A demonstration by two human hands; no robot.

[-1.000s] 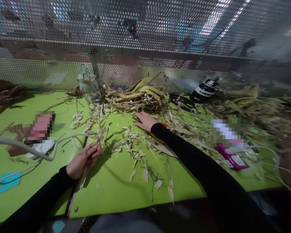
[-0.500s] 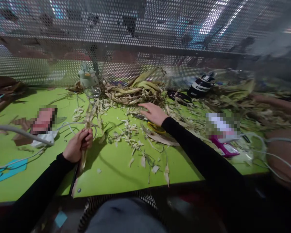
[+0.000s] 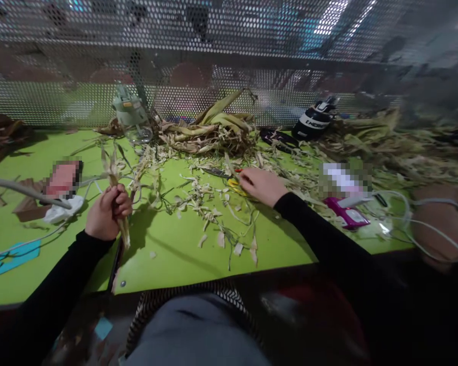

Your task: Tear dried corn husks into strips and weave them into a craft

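Observation:
My left hand is closed around an upright bundle of dried corn husk strips, whose ends stick out above and below the fist. To the right, my right hand has its fingers curled together, and a pale husk piece appears to be pinched at the fingertips. Right beside those fingers lie scissors with yellow handles, dark blades pointing left. Small husk scraps are scattered on the green tabletop between my hands. Behind them is a heap of dried husks.
A green-lidded clear bottle and a black-and-white bottle stand at the back near a perforated metal screen. A blurred-out phone, white cables and a magenta device lie at the sides. Another person's arm rests at right.
My right hand has gone from spread fingers to curled ones and drawn back slightly to the right. The large husk beneath it has left its place. My left hand still grips its bundle.

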